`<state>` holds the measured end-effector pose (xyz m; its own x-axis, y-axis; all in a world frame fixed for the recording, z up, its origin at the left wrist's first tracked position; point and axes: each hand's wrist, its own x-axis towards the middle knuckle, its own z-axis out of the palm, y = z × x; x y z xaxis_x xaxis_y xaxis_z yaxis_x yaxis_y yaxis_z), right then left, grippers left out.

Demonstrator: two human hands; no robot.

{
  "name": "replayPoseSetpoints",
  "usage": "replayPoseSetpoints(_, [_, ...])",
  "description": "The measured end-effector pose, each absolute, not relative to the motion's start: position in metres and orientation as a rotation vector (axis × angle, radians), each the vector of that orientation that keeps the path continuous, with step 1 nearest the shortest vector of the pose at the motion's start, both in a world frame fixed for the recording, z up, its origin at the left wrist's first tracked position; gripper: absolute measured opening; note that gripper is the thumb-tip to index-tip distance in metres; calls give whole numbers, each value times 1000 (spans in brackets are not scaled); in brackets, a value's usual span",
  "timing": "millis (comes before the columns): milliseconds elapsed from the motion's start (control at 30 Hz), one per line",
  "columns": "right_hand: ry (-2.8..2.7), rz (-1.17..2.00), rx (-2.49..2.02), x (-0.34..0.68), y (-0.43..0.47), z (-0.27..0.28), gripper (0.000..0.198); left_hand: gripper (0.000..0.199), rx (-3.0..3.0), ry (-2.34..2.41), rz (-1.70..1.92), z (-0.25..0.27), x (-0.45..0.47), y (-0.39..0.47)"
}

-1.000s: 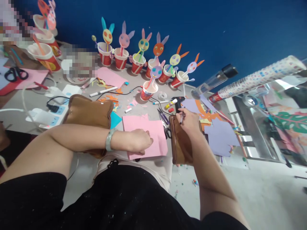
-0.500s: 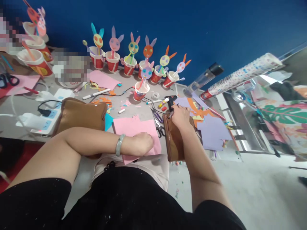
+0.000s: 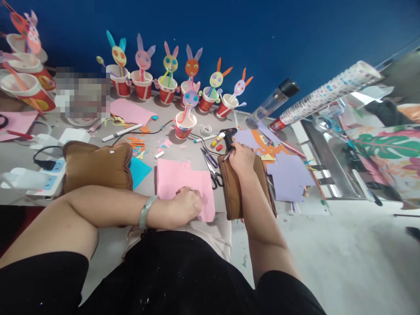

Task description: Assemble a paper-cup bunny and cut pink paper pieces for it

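Observation:
My left hand (image 3: 188,205), closed with the knuckles up, rests on a sheet of pink paper (image 3: 170,179) at the table's front edge. Its fingertips are hidden, so what they hold, if anything, does not show. My right hand (image 3: 243,158) is closed over the far end of a brown cushion (image 3: 236,192). A slim grey stick (image 3: 227,154) pokes out from its fingers, its kind unclear. Just beyond those fingers lies a black glue gun (image 3: 229,134). Scissors with black handles (image 3: 215,178) and a purple-handled pair (image 3: 210,158) lie between the pink sheet and the cushion.
Red paper cups with rabbit-faced spoons (image 3: 166,92) line the blue wall; another such cup (image 3: 185,127) stands in front. A second brown cushion (image 3: 96,168) and a power strip (image 3: 54,175) are left. Purple paper (image 3: 290,177) and a long cup stack (image 3: 328,96) are right.
The pink sheet has turned straighter under my left hand, which has shifted slightly left and nearer me. My right hand stays by the glue gun. The view has swung a little to the right.

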<state>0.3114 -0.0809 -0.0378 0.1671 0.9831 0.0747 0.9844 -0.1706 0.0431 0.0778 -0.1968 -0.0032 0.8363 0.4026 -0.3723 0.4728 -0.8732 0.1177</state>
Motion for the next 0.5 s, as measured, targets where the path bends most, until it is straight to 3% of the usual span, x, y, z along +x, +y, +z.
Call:
replayPoseSetpoints(200, [-2143,-273,-2243,290,-121,-18,34,18,2768,534,-436,9,64,-185])
replayPoseSetpoints(367, [-2332,259,-2405,267,-169,-5,24,12,2696,508,-463,17,60,-183])
replayPoseSetpoints(500, [-2318,303,-2496,260,-181,-11,28,19,2699,637,-365,7,60,-183])
